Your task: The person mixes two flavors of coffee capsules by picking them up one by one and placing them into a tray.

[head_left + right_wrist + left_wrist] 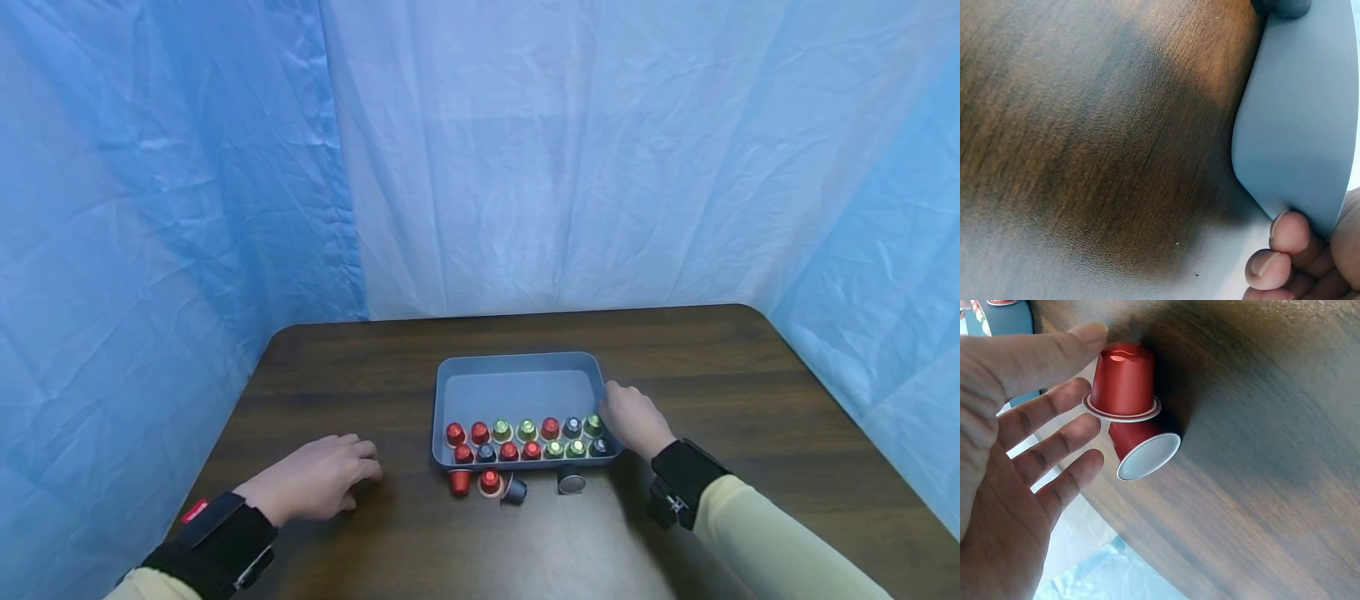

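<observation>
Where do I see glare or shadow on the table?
Head view: glare on the table before the tray, shadow below the right hand; left wrist view: shadow beside the upper red capsule; right wrist view: pale sheen at lower left.

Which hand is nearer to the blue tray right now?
Right. The right hand grips the blue tray at its right side; the left hand is apart, to its left.
</observation>
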`<action>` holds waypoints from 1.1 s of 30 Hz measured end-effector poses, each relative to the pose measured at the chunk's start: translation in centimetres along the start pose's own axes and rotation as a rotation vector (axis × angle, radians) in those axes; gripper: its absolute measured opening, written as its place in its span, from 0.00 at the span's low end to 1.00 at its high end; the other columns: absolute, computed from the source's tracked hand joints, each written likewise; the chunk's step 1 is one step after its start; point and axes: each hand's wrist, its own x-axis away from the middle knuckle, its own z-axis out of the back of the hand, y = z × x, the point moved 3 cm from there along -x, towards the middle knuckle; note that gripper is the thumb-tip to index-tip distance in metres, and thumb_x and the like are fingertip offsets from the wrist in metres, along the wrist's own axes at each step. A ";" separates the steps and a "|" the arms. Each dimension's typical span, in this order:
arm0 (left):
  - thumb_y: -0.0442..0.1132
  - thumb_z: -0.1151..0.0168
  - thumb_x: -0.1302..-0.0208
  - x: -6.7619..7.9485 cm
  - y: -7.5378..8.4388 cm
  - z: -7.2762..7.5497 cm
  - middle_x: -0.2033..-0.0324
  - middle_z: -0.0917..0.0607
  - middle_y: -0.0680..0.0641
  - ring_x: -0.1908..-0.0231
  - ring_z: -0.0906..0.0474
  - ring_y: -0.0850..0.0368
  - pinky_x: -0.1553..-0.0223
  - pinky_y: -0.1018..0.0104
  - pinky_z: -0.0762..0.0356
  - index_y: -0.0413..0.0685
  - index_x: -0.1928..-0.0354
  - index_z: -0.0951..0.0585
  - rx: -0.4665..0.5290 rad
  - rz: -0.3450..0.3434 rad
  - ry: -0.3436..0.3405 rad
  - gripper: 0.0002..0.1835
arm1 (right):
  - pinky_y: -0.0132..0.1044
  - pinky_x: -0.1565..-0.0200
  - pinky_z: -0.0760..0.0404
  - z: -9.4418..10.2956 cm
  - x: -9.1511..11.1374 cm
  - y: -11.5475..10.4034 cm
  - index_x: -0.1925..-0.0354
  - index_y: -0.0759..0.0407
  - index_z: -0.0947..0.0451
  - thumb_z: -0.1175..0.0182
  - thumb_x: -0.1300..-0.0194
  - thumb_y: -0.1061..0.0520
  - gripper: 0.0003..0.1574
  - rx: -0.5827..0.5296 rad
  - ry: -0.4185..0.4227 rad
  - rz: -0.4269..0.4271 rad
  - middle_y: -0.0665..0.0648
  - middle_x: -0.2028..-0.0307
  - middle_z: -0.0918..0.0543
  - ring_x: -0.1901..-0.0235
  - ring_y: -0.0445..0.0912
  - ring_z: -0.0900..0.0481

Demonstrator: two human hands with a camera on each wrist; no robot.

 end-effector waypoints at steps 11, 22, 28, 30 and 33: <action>0.39 0.20 0.47 0.5 -0.2 -0.3 0.61 0.19 0.60 0.61 0.25 0.64 0.56 0.60 0.20 0.59 0.52 0.14 -0.043 -0.011 -0.043 0.19 | 0.39 0.72 0.20 0.0 0.0 0.0 0.49 0.73 0.26 0.46 0.24 0.60 0.15 0.000 -0.002 0.007 0.61 0.69 0.20 0.73 0.47 0.22; 0.37 0.20 0.47 0.2 -0.6 -0.7 0.68 0.24 0.61 0.66 0.28 0.66 0.61 0.63 0.24 0.58 0.59 0.14 -0.087 -0.042 -0.016 0.15 | 0.39 0.72 0.21 0.0 0.0 0.1 0.50 0.73 0.26 0.46 0.25 0.60 0.14 0.003 0.005 0.007 0.60 0.70 0.21 0.74 0.47 0.22; 0.42 0.18 0.51 0.2 -0.7 -0.7 0.71 0.26 0.61 0.69 0.28 0.65 0.63 0.65 0.25 0.59 0.67 0.14 -0.138 -0.070 0.029 0.12 | 0.39 0.72 0.20 0.0 0.0 0.0 0.49 0.73 0.26 0.46 0.25 0.60 0.15 0.001 0.004 0.008 0.61 0.69 0.20 0.73 0.48 0.22; 0.44 0.18 0.51 0.1 -0.7 -0.7 0.72 0.25 0.61 0.69 0.28 0.65 0.63 0.66 0.24 0.59 0.67 0.13 -0.152 -0.072 0.041 0.11 | 0.39 0.71 0.20 0.0 0.0 0.0 0.49 0.73 0.26 0.46 0.25 0.60 0.15 -0.005 0.000 0.005 0.61 0.69 0.20 0.73 0.48 0.22; 0.46 0.18 0.50 0.0 -0.7 -0.8 0.71 0.23 0.60 0.69 0.28 0.66 0.62 0.67 0.22 0.58 0.65 0.12 -0.163 -0.071 0.045 0.12 | 0.39 0.71 0.20 0.0 0.1 0.0 0.49 0.73 0.26 0.46 0.25 0.60 0.15 -0.009 -0.004 0.004 0.61 0.69 0.20 0.73 0.48 0.22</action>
